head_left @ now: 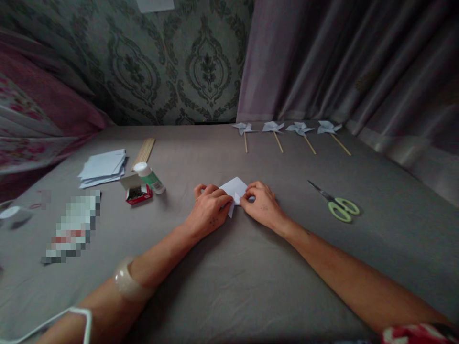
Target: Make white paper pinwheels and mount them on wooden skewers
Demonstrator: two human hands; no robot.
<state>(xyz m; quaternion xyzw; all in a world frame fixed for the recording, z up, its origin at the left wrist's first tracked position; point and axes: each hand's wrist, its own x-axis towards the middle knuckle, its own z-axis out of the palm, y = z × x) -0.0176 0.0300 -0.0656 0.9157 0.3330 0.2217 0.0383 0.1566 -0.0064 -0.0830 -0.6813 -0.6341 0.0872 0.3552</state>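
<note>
Between my two hands, near the middle of the grey cloth surface, is a white sheet of paper (234, 185) with cut or folded flaps at its near side. My left hand (211, 205) grips its left part, fingers bent and pressed together. From the right, my right hand (262, 203) pinches the paper's edge between thumb and forefinger. The fingers hide much of the sheet. Scissors (335, 203) with green handles lie apart from my right hand, blades pointing away to the left.
Several paper pinwheels (273, 127) on sticks lie along the far edge. To the left are a paper stack (103, 166), wooden sticks (144, 153), a glue bottle (152, 179), an open red box of small metal pieces (139, 195) and a blurred packet (75, 227).
</note>
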